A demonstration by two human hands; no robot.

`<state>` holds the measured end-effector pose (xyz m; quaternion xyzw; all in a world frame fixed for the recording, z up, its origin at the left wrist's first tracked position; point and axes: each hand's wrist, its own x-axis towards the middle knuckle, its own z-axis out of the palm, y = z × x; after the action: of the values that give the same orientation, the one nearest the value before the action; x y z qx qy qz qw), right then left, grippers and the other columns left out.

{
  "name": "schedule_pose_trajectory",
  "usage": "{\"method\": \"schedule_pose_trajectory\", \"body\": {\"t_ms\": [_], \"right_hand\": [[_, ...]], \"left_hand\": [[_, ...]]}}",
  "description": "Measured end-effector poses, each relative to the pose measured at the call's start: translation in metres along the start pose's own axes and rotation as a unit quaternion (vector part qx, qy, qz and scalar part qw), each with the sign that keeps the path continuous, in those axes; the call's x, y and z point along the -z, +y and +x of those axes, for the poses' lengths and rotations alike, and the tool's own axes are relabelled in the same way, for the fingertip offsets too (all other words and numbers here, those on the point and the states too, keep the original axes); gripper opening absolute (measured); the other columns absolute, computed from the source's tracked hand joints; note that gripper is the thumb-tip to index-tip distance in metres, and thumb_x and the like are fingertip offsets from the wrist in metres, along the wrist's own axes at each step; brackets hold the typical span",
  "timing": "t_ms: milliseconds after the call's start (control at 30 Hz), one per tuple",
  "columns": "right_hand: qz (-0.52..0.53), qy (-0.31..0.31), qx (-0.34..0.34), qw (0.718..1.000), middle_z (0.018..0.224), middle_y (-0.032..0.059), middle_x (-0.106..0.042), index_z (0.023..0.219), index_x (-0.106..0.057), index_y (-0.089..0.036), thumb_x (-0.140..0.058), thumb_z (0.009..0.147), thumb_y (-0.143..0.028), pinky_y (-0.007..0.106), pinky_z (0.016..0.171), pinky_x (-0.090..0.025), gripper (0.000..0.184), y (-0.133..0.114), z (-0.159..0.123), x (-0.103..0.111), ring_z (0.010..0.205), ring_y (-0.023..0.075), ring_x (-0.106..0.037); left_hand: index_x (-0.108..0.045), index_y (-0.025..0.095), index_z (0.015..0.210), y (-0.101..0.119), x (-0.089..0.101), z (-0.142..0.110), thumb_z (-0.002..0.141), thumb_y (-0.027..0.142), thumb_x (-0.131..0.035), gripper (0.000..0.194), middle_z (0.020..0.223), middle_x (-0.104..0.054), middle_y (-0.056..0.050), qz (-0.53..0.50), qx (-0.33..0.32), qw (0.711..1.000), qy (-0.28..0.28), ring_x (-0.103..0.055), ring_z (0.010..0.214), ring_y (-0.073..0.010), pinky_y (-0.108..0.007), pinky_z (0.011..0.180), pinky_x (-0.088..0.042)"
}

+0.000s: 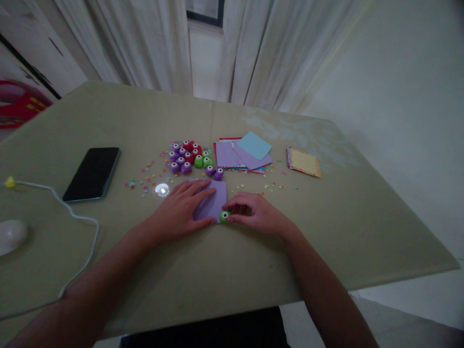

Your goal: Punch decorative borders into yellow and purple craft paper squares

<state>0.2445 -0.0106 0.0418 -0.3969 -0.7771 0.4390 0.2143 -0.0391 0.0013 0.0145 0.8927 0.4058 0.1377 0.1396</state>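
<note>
Two bare hands rest on a grey-green table [235,280], both at one lilac card [213,205]. Yellow markings on the red object [16,104] at the far left are too blurred to read. A small green punch [224,216] bears a dark mark, like a little star or flower, on its white round top; the red punches [188,157], purple punches [186,167] and other green punches [198,161] clustered beyond the left hand carry similar white tops, their dark marks too small to make out.

The right hand [263,212] has thumb and fingers closed about the green punch, which sits at the card's near right corner, at the very tips of the grip. The left hand [186,205] lies flat across the card's left part, fingers spread, thumb along the near edge; its digits are apart and clasp nothing. The card's bare middle shows between the hands.

Just beyond the fingertips lie loose coloured sheets [224,155], a light blue one [254,146] uppermost. Farther right is a stack with a patterned border [304,162]. Confetti [132,184] is strewn about. To the left are a dark-screened phone [93,173], a white cable [77,217] and a white mouse [13,236].
</note>
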Motion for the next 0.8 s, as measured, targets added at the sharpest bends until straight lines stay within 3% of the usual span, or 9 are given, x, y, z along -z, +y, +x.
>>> {"method": "schedule_pose_trajectory", "body": {"t_ms": [200, 300, 500, 600, 800], "right_hand": [[0.016, 0.045, 0.008, 0.999, 0.102, 0.0036, -0.077, 0.114, -0.078, -0.021, -0.083, 0.096, -0.032, 0.028, 0.076, -0.057, 0.021, -0.003, -0.001, -0.001, 0.080, 0.0150, -0.070], [-0.014, 0.063, 0.060, 0.996, 0.101, 0.0037, -0.075, 0.109, -0.077, -0.022, -0.081, 0.097, -0.029, 0.029, 0.076, -0.057, 0.014, -0.004, -0.002, -0.002, 0.080, 0.0152, -0.068], [-0.114, 0.061, 0.183, 0.975, 0.108, 0.0080, -0.073, 0.103, -0.077, -0.021, -0.071, 0.102, -0.023, 0.032, 0.087, -0.056, 0.006, -0.003, -0.004, -0.006, 0.098, 0.0200, -0.070], [-0.215, 0.062, 0.209, 0.952, 0.097, 0.0072, -0.072, 0.095, -0.075, -0.022, -0.068, 0.100, -0.023, 0.033, 0.076, -0.051, 0.009, -0.001, -0.005, -0.008, 0.085, 0.0199, -0.066], [-0.293, 0.066, 0.236, 0.924, 0.078, 0.0031, -0.064, 0.087, -0.069, -0.023, -0.059, 0.087, -0.017, 0.034, 0.067, -0.039, 0.012, 0.003, -0.004, -0.015, 0.069, 0.0193, -0.054]], "left_hand": [[-0.061, 0.024, 0.152, 0.001, 0.003, 0.002, 0.096, 0.066, -0.070, 0.071, 0.166, -0.053, -0.014, -0.009, -0.009, 1.000, 0.028, -0.051, 0.148, -0.0392, -0.059, 0.123, -0.040], [-0.063, 0.024, 0.148, 0.007, 0.006, 0.003, 0.097, 0.061, -0.073, 0.064, 0.159, -0.060, -0.014, -0.025, -0.040, 0.997, 0.066, -0.057, 0.142, -0.0365, -0.056, 0.120, -0.042], [-0.068, 0.023, 0.134, 0.031, 0.005, 0.005, 0.102, 0.041, -0.073, 0.037, 0.130, -0.075, -0.010, -0.077, -0.114, 0.983, 0.125, -0.068, 0.119, -0.0282, -0.044, 0.102, -0.050], [-0.072, 0.021, 0.115, 0.040, -0.001, 0.005, 0.107, 0.036, -0.067, 0.017, 0.113, -0.078, -0.007, -0.082, -0.121, 0.979, 0.140, -0.069, 0.102, -0.0240, -0.040, 0.090, -0.050], [-0.073, 0.022, 0.102, 0.041, -0.010, 0.006, 0.109, 0.032, -0.065, 0.014, 0.100, -0.078, -0.005, -0.048, -0.122, 0.983, 0.130, -0.066, 0.092, -0.0224, -0.039, 0.083, -0.047]]}}
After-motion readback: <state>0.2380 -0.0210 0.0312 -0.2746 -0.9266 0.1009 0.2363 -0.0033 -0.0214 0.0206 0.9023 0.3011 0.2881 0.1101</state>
